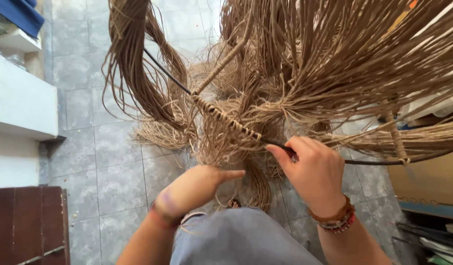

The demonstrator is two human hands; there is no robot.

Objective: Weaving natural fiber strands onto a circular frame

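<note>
the thin dark rod (172, 78) runs on a slant from upper left down toward lower right, and the tan fibre wrapping (226, 119) covers its middle stretch, ending just up-left of the right hand (312, 172). that hand is the nearer one: its fingers are closed round the rod right where the bare part comes out of the wrapping, thumb and forefinger pinched on it, so the rod's long axis passes straight through the grip and carries on rightward as a dark curve (373, 162). the left hand (197, 186) sits lower and to the left, below the wrapped stretch and apart from the rod, forefinger pointing right; it is curled among loose fibre strands (221, 147) that hang from the wrapping, but whether it actually pinches any i cannot tell. further out, thick bundles of the same tan fibre (334, 54) fan across the top and right, and another hank (133, 64) droops at upper left. the person's grey-clad knee (236, 240) is at the bottom centre, over a grey tiled floor (109, 162). at far right lies a plain brown cardboard box (422, 181), flat-sided, with no label readable; a white ledge (20, 103) stands at left and a dark wooden panel (25, 221) at lower left.
</note>
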